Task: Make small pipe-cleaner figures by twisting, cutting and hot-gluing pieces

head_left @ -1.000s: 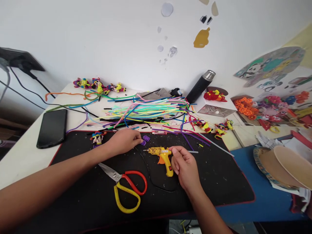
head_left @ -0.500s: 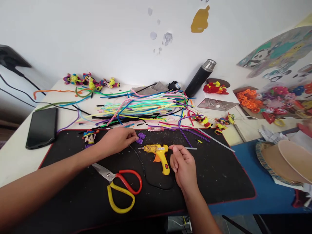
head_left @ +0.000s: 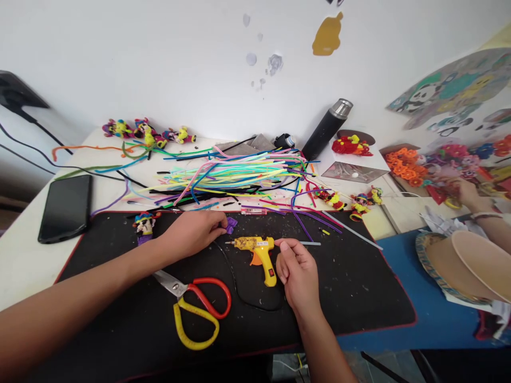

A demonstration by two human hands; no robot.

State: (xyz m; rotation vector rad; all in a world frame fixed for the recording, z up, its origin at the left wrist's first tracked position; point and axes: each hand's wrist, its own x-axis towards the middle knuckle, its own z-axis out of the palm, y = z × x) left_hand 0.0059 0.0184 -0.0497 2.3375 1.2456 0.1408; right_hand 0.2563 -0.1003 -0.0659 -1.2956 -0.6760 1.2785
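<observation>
My left hand [head_left: 202, 230] has its thumb and fingertips closed on a small purple fuzzy piece [head_left: 230, 225], which looks like wound pipe cleaner. Just right of it a yellow hot glue gun [head_left: 261, 252] lies on the black mat [head_left: 351, 282], its nozzle pointing left toward that piece. At the gun's rear my right hand [head_left: 297, 271] is curled, index finger and thumb pinched along the translucent glue stick [head_left: 312, 243]; the fingers partly cover the stick. Red-and-yellow-handled scissors [head_left: 191, 303] lie in front. Behind my left forearm stands a small pipe-cleaner figure [head_left: 144, 226].
A pile of colourful pipe cleaners [head_left: 239, 173] spreads behind the mat. A phone [head_left: 66, 207] lies left; a black thermos [head_left: 327, 127] stands at the back. At right are bowls [head_left: 485, 260] and another person's hand [head_left: 465, 194] near flower-like crafts. The gun's cord [head_left: 239, 290] loops on the mat.
The purple piece in my left hand has turned slightly and sits closer to the fingers. Another person's hand has come into view at right. My right hand stays by the gun's rear.
</observation>
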